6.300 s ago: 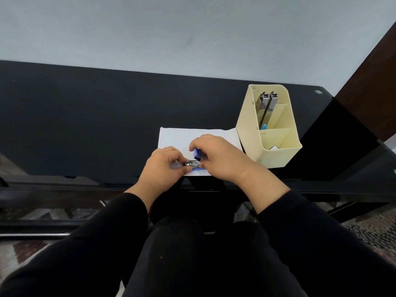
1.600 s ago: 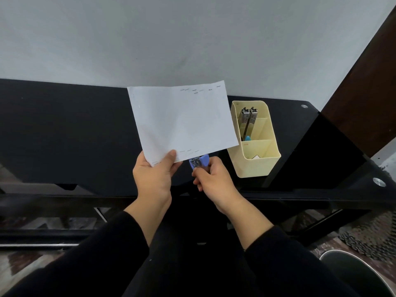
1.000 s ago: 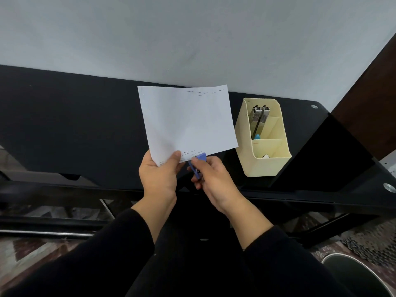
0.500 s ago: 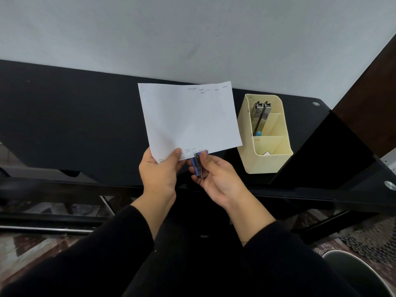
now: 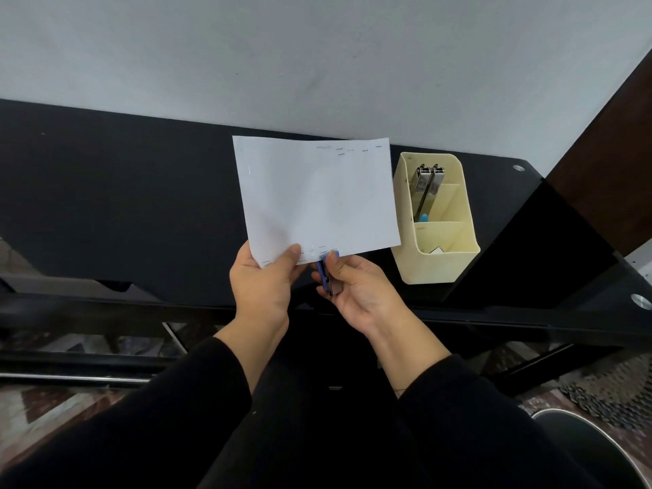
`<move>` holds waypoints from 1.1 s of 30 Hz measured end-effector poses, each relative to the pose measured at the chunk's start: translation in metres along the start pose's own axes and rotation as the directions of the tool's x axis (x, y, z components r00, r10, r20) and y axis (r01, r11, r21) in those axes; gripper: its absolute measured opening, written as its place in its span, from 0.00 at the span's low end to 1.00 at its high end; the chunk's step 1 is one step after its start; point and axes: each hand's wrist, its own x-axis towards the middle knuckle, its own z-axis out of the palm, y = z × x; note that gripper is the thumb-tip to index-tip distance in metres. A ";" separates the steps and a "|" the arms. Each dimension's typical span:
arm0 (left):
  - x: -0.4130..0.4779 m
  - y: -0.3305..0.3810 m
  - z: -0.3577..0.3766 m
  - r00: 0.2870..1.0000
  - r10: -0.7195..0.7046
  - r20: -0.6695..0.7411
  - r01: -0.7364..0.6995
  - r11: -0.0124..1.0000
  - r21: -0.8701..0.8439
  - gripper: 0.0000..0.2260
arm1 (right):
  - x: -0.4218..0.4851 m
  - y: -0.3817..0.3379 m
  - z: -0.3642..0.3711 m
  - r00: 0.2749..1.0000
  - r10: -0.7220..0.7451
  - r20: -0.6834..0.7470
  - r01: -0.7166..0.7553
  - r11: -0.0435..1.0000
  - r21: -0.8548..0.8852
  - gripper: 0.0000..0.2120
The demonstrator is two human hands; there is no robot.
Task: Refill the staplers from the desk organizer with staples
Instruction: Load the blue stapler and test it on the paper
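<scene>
A black desk (image 5: 116,213) runs across the middle of the frame under a pale wall (image 5: 317,58), with a dark brown panel (image 5: 614,150) cutting in at the upper right. Black sleeves (image 5: 148,428) fill the bottom of the frame. At lower right sits the curved rim of a round dark bin (image 5: 585,450).

Held up at the centre is a white sheet of paper (image 5: 317,195), with short rows of staples along its top and bottom edges. The left hand (image 5: 263,280) pinches its lower left corner, thumb on the face of the sheet. To the right of it on the desk stands a cream desk organizer (image 5: 437,262); a metal stapler (image 5: 425,192) stands upright in its far compartment, with a bit of blue at its lower end, and something small and white lies in the near one.

The right hand (image 5: 356,287), just below the paper's bottom edge, grips a small blue stapler (image 5: 326,271) between thumb and fingers. Its nose reaches the paper's edge and seems to bite it, though that is hard to tell from here.
</scene>
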 end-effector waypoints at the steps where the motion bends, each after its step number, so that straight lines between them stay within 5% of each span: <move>1: -0.001 -0.001 0.000 1.000 -0.001 0.004 0.001 1.000 0.004 0.13 | 0.001 0.000 0.000 1.000 0.005 -0.012 -0.005 1.000 0.003 0.12; 14: 0.001 -0.001 0.001 1.000 -0.013 -0.012 0.013 1.000 -0.020 0.13 | -0.004 -0.002 -0.006 0.991 0.045 0.125 -0.066 0.984 0.167 0.15; 33: -0.001 0.001 0.001 0.999 -0.013 -0.034 0.012 1.000 -0.018 0.13 | -0.009 -0.007 -0.013 0.997 0.016 0.069 -0.023 0.994 0.111 0.16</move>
